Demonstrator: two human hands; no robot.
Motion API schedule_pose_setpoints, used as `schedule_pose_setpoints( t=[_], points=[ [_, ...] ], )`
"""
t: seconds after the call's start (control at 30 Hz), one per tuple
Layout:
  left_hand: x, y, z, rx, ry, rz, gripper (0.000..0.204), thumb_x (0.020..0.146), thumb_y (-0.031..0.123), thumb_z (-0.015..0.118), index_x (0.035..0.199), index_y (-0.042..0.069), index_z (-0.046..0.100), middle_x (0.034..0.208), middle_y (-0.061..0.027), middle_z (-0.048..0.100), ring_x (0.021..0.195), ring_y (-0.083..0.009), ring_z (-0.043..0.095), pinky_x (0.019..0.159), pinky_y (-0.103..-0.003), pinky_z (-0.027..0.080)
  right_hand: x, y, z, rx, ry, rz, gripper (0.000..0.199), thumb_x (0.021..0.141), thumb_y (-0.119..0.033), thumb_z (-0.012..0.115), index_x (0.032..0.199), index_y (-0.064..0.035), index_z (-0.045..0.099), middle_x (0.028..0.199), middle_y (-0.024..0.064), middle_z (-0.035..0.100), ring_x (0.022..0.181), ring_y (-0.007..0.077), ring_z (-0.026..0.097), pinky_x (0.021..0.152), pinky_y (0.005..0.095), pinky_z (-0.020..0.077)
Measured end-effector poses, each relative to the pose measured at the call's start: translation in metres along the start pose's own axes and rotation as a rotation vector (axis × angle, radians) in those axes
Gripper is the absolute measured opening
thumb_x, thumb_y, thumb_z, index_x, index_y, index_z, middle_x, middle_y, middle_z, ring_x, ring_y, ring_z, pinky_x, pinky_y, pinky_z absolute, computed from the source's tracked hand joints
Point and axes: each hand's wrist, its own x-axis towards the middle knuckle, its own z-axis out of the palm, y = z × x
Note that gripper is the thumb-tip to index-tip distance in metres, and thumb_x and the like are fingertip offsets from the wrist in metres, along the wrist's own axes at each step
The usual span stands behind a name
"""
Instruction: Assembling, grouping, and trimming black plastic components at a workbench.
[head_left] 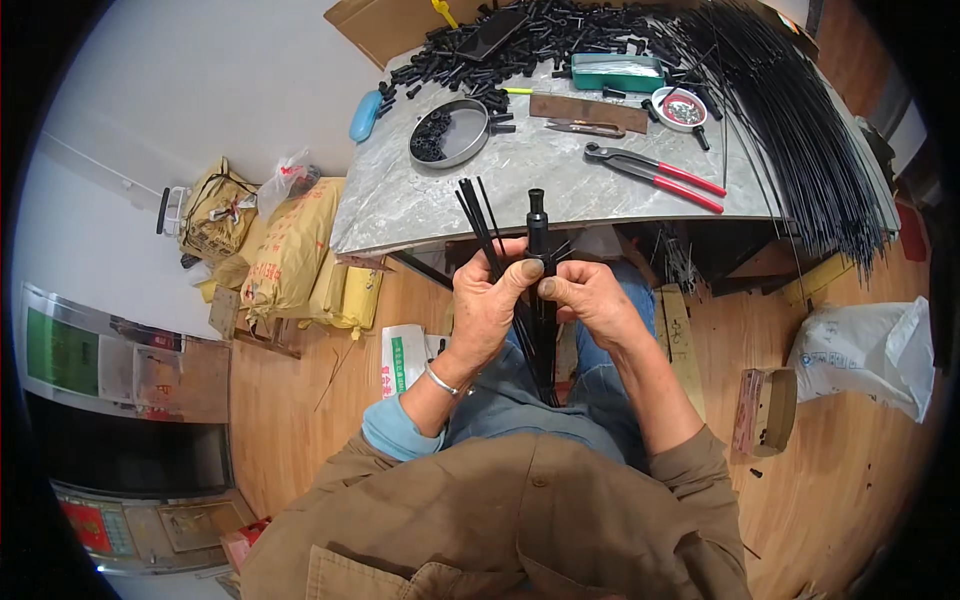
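Note:
Upright in front of my body is a black stepped tubular piece [538, 228], with a narrower flared top. My left hand [484, 308] is closed round its lower part, the thumb pressed against it. Several thin black rods [474, 213] pass through the same hand, their upper ends fanned out to the left. More dark rods [540, 362] run down below both hands toward my lap. My right hand [603, 308] is closed in a pinch at the tube's right side, thumb and fingertips against it. Short thin ends show just above that hand; what the fingertips hold is hidden.
Ahead, a grey table [380, 205] bears a heap of black tubular parts [530, 50], a round tin [450, 135], red-handled pincers [655, 178], scissors [585, 128], a teal box [618, 72] and a bundle of long black rods [800, 130]. Yellow sacks [290, 255] stand left; a white bag [865, 350] lies right.

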Motion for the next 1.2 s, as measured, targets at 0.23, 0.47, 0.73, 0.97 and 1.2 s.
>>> schedule_pose_setpoints(
  t=[0.23, 0.47, 0.73, 0.97, 1.2],
  points=[
    [0.003, 0.001, 0.000, 0.103, -0.002, 0.038, 0.028, 0.089, 0.017, 0.067, 0.111, 0.001, 0.063, 0.092, -0.0010, 0.066, 0.081, -0.0065, 0.058, 0.073, -0.021, 0.048, 0.001, 0.000, 0.002, -0.042, 0.038, -0.064, 0.030, 0.074, -0.030, 0.081, 0.069, -0.0082, 0.060, 0.061, -0.0054, 0.053, 0.053, 0.0042, 0.044, 0.048, 0.0217, 0.0361],
    [0.009, 0.016, 0.000, 0.455, -0.053, 0.066, 0.026, 0.087, 0.017, 0.068, 0.107, -0.001, 0.066, 0.086, 0.0010, 0.064, 0.076, -0.0048, 0.056, 0.068, -0.019, 0.046, -0.002, 0.005, 0.008, -0.312, 0.140, -0.168, 0.028, 0.077, -0.025, 0.079, 0.066, -0.0111, 0.057, 0.061, -0.0070, 0.051, 0.052, 0.0026, 0.044, 0.048, 0.0200, 0.0385],
    [0.007, 0.022, -0.001, 0.120, -0.146, -0.069, 0.028, 0.084, 0.017, 0.071, 0.105, 0.000, 0.067, 0.089, -0.0008, 0.066, 0.079, -0.0065, 0.058, 0.071, -0.021, 0.048, -0.004, -0.008, 0.001, -0.074, -0.056, 0.010, 0.027, 0.077, -0.025, 0.078, 0.068, -0.0107, 0.058, 0.064, -0.0061, 0.053, 0.056, 0.0036, 0.047, 0.050, 0.0209, 0.0399],
    [0.014, 0.010, -0.007, -0.033, -0.085, -0.132, 0.035, 0.084, 0.024, 0.072, 0.109, 0.000, 0.064, 0.096, -0.0030, 0.067, 0.085, -0.0104, 0.060, 0.077, -0.025, 0.048, -0.009, -0.008, 0.016, -0.224, 0.096, -0.169, 0.025, 0.081, -0.024, 0.075, 0.072, -0.0042, 0.061, 0.062, -0.0059, 0.050, 0.059, 0.0035, 0.041, 0.050, 0.0233, 0.0341],
    [0.010, 0.010, -0.011, 0.056, -0.150, -0.094, 0.037, 0.090, 0.028, 0.065, 0.113, 0.000, 0.062, 0.098, -0.0036, 0.066, 0.089, -0.0095, 0.059, 0.079, -0.024, 0.047, -0.005, 0.000, 0.012, -0.092, 0.053, -0.172, 0.027, 0.081, -0.024, 0.075, 0.070, -0.0044, 0.060, 0.061, -0.0067, 0.050, 0.058, 0.0036, 0.040, 0.050, 0.0231, 0.0337]
  ],
)
